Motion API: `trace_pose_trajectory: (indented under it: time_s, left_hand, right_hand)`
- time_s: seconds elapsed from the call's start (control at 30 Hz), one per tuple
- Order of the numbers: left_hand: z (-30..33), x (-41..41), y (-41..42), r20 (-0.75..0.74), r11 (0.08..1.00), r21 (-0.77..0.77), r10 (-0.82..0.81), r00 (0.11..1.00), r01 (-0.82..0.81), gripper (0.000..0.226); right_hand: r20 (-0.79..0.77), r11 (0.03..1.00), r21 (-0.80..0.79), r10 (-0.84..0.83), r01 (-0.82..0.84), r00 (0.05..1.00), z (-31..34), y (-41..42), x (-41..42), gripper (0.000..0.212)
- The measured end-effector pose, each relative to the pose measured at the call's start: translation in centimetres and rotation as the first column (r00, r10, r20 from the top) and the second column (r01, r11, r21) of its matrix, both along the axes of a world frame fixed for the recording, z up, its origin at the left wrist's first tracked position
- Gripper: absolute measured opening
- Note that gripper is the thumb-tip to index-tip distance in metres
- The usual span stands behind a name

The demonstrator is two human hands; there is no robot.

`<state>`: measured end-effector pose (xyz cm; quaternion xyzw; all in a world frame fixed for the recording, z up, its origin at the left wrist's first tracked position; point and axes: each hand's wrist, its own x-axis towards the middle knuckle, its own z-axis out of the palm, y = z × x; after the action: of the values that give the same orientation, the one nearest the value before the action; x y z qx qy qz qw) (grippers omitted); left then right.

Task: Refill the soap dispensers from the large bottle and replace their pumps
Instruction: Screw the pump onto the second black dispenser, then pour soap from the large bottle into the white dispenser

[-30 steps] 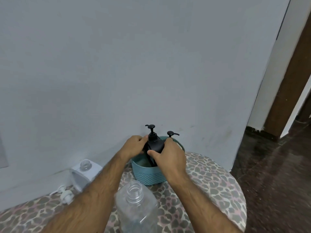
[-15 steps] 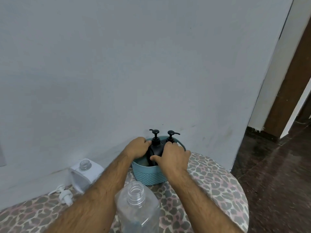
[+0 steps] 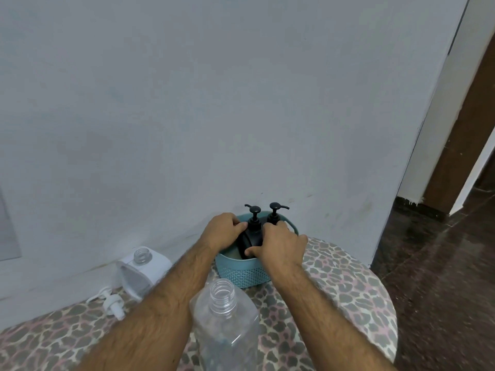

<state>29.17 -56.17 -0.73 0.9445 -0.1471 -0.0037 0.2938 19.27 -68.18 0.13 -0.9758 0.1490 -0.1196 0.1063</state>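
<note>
Nearest me, at 6 o'clock, stood the large clear bottle (image 3: 226,325), cap off, neck open, on the leopard-print tabletop (image 3: 345,285). I could not tell how much soap was left in it.

At 9 o'clock, close to the wall, sat the white dispenser (image 3: 142,269) with its neck open and its white pump (image 3: 113,303) lying loose on the tabletop just beside it. That one was plainly unfinished: pump not replaced, and whether it had been filled I could not tell.

Farther out, at 12 o'clock, the teal basket (image 3: 241,274) stood against the wall. Two black dispensers were in it, both with pumps fitted. My left hand (image 3: 223,231) and right hand (image 3: 278,243) were close together over the basket, both clamped on the near black dispenser (image 3: 253,234), left fingers curled round its left shoulder, right thumb across its front. The second black dispenser (image 3: 274,216) stood just behind it, at the right hand's fingertips.

My judgement: the black pair was done and being seated in the basket; the white one remained. Both forearms ran forward and slightly inward, wrists level, palms facing each other round the bottle.
</note>
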Motion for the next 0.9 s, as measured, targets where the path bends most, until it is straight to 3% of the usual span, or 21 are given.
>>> trace_pose_trajectory:
  time_s: [0.13,0.27,0.43,0.7,0.9]
  left_hand:
    - [0.3,-0.8,0.5,0.033,0.999,-0.025,-0.032,0.999,0.033,0.032]
    - [0.9,-2.5,1.9,0.092,0.976,-0.215,-0.019,0.996,0.039,0.040]
    - [2.9,-4.9,4.1,0.175,0.923,-0.380,0.007,0.985,0.061,0.033]
    - [6.9,-8.4,10.7,0.306,0.898,-0.437,0.095,0.947,0.052,0.032]
    - [7.6,-9.9,16.7,0.266,0.866,-0.497,0.217,0.939,-0.059,0.032]
  right_hand:
    - [-0.007,1.000,-0.018,0.006,-0.006,1.000,0.4,0.0,-0.5,0.051]
    - [0.014,1.000,0.003,0.027,-0.027,1.000,1.4,0.0,-1.2,0.048]
    - [0.156,0.985,0.124,0.098,-0.118,0.983,4.4,1.1,-2.7,0.032]
    - [0.423,0.832,0.347,0.273,-0.433,0.864,12.3,7.0,-6.0,0.025]
    - [0.475,0.721,0.400,0.364,-0.565,0.801,15.0,12.5,-8.4,0.023]
